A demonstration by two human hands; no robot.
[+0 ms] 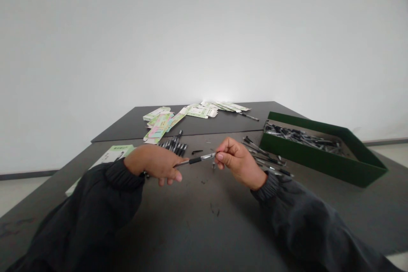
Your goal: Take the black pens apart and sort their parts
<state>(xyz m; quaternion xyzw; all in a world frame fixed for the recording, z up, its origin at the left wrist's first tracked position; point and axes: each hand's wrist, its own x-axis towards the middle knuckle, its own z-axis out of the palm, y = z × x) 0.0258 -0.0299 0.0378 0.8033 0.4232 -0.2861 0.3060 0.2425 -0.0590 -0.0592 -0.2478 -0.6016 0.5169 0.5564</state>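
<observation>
A clear pen with a black grip [195, 160] spans the gap between my hands, nearly level above the dark table. My left hand [156, 162] is closed around one end of it. At the other end, the thumb and fingertips of my right hand [234, 159] pinch the pen's tip; whether a small part is in that pinch is hidden. Behind my left hand lies a row of black-capped pens [175, 144]. To the right of my right hand, several loose pens [270, 159] are scattered beside the green box.
A green open box [318, 159] full of pens [302, 136] stands at the right. Flattened light-green cartons [200, 111] and pink-green packets [159, 125] lie at the back, near a single pen [248, 116]. A pale carton [110, 155] sits left. Small dark bits [218, 212] dot the table.
</observation>
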